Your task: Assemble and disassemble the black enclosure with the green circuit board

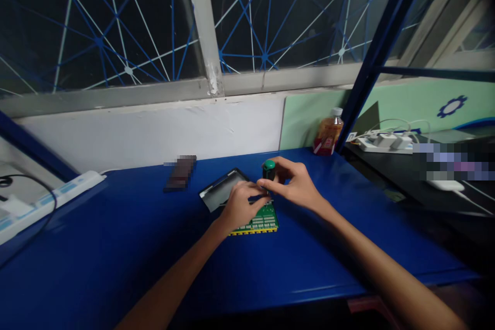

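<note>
A green circuit board (263,223) with a yellow strip along its near edge lies on the blue table. My right hand (291,181) is closed around a screwdriver (268,167) with a green and black handle, held upright over the board's far right part. My left hand (243,203) reaches over the board, its fingers bent together close to the screwdriver's shaft; whether they pinch the shaft or something small cannot be made out. Behind my left hand a black-rimmed grey cover (220,191) lies tilted, partly hidden by that hand.
A dark phone-like slab (180,174) lies at the back of the blue table (116,247). A drink bottle (328,132) stands at the back right by a blue post. One white power strip (50,201) lies at the left, another (386,143) on the black table at right.
</note>
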